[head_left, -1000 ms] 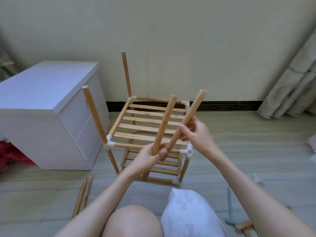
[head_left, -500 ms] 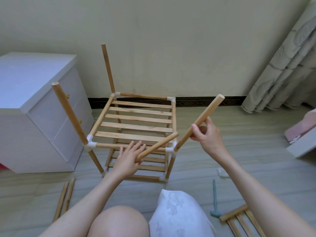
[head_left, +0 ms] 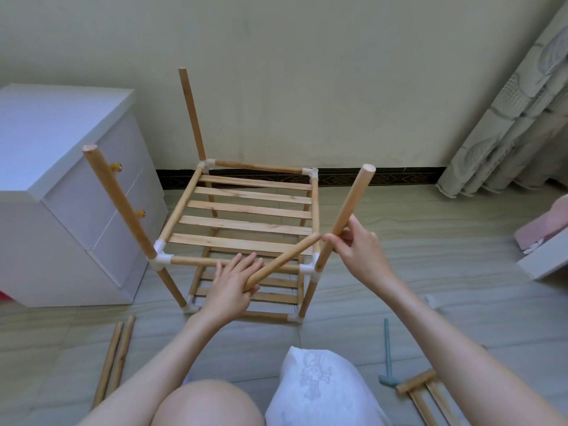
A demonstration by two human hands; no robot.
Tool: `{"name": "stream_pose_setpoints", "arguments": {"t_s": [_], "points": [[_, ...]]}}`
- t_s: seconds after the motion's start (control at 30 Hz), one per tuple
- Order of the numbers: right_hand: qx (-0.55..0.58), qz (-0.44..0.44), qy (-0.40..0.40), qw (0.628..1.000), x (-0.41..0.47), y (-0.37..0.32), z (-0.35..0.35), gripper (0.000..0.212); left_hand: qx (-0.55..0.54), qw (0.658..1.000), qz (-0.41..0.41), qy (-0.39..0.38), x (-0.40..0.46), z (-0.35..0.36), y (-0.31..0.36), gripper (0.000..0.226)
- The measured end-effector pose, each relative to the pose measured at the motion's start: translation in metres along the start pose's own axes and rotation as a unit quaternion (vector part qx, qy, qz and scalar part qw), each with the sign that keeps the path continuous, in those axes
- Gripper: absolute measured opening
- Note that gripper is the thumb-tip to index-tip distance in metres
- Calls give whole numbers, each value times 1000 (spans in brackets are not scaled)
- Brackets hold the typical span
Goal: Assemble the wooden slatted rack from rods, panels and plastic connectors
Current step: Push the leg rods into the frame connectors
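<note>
1. While the rack (head_left: 246, 229) stands beside the white cabinet (head_left: 61, 179), the right hand (head_left: 359, 250) pinches a rod (head_left: 344, 219) seated in its near-right connector (head_left: 310, 267).
2. Left hand (head_left: 233, 284), fingers loosely curled, holds a loose rod (head_left: 282, 261) over the rack's front rail.

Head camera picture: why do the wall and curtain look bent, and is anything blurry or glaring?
Head view: a wide-angle lens bows the edges, so the curtain leans and the baseboard curves. Light is soft and even, with faint shadows and no glare. The rack and both hands, left hand and right hand, are reasonably sharp; the knee at the bottom edge is softer.
</note>
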State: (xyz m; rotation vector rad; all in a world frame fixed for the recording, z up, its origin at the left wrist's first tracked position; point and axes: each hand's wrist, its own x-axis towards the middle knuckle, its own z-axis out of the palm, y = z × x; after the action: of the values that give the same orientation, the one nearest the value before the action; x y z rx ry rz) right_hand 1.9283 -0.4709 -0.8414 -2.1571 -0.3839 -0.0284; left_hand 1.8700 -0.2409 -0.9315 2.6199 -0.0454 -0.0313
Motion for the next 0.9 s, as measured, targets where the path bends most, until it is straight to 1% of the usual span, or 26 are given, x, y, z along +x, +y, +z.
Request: {"name": "stream_pose_setpoints", "arguments": {"t_s": [0.13, 0.33, 0.4, 0.47, 0.6, 0.7, 0.8, 0.87, 0.9], "points": [[-39, -10, 56, 998, -2, -2, 16, 14, -35, 999, -20, 11, 3, 0, 2, 52], [-88, -17, 168, 982, -15, 0, 42, 18, -60, 998, -26, -7, 4, 0, 2, 51], [-87, -8, 175, 981, -18, -2, 46, 18, -83, 996, -23, -13, 2, -3, 2, 52], [-74, 4, 148, 986, -19, -2, 43, 17, -98, 995, -20, -14, 2, -5, 1, 55], [-38, 45, 22, 998, -7, 0, 23, 6, -90, 996, -12, -24, 9, -7, -1, 55], [-23, 42, -29, 998, 5, 2, 12, 4, -104, 994, -6, -19, 10, -6, -5, 55], [-28, 23, -45, 998, 10, 5, 11, 7, -104, 994, 8, -11, 12, -5, -9, 54], [-28, 14, -27, 999, 9, 6, 17, 11, -122, 992, 16, -23, 17, -6, -18, 52], [-27, 7, -15, 999, 7, 6, 22, 11, -152, 988, 19, -33, 20, -8, -25, 49]]}}
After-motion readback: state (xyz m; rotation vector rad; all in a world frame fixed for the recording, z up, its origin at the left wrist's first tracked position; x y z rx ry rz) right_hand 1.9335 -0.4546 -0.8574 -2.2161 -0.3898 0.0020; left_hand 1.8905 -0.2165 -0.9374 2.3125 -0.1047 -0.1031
